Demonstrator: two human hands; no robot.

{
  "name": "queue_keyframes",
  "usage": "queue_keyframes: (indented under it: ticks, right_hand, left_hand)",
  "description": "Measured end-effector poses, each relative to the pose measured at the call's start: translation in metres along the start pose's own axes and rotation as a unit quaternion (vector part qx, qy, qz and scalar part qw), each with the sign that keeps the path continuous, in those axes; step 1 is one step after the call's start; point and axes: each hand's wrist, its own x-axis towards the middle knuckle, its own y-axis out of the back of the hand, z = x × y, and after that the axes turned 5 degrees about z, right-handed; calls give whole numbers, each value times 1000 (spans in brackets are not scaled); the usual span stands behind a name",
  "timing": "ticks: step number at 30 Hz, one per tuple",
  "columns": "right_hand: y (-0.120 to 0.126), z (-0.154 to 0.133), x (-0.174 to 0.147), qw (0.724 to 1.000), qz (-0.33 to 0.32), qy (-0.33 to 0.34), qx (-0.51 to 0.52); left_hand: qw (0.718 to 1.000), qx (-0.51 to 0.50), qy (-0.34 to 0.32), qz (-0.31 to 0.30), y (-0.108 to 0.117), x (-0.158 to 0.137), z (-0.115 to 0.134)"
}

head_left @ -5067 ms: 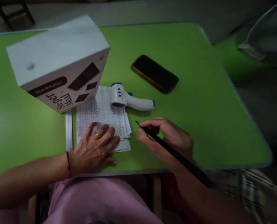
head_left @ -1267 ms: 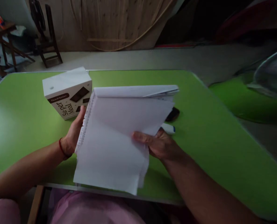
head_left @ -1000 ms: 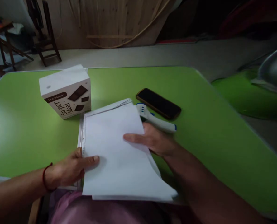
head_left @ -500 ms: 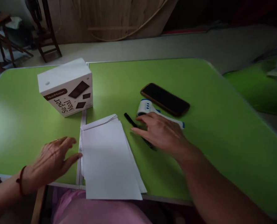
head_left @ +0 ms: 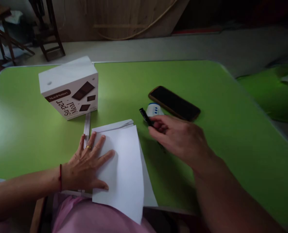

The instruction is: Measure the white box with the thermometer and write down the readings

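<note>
My left hand (head_left: 92, 165) lies flat with its fingers spread on the left side of a stack of white paper (head_left: 124, 165). The paper's lower right corner bends down over the table's near edge. In my right hand (head_left: 175, 134) a black pen (head_left: 145, 117) is pinched between thumb and fingers, its upper end pointing away to the left. Just behind that hand sits a white and blue infrared thermometer (head_left: 155, 109), mostly covered by the hand.
A phone in a brown case (head_left: 175, 103) lies beyond the thermometer. On the left stands a white NutriMotion box (head_left: 69, 89). All rest on a green table (head_left: 119, 84) with a metal seam. A wooden chair (head_left: 49, 35) stands on the floor behind.
My left hand has moved right and come down onto the paper, which has shifted slightly right. My right hand has closed on the pen and lifted it from the table.
</note>
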Motion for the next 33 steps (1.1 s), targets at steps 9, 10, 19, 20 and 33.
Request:
queue_keyframes:
  ticks: [9, 10, 19, 20, 33]
  right_hand:
    - [18, -22, -5, 965, 206, 7, 162]
    - [18, -23, -7, 960, 205, -29, 188]
    - [-3, -41, -13, 965, -71, 67, 242]
    - [-5, -43, -13, 969, -115, 76, 204]
    - [19, 5, 9, 991, -113, -6, -76]
  left_hand:
    - [996, 59, -39, 47, 4, 23, 18]
    - [995, 64, -53, 52, 2, 26, 20]
    - [992, 92, -71, 40, -9, 37, 37]
    - [992, 92, -74, 44, -5, 35, 38]
    - [632, 51, -83, 769, 68, 5, -84]
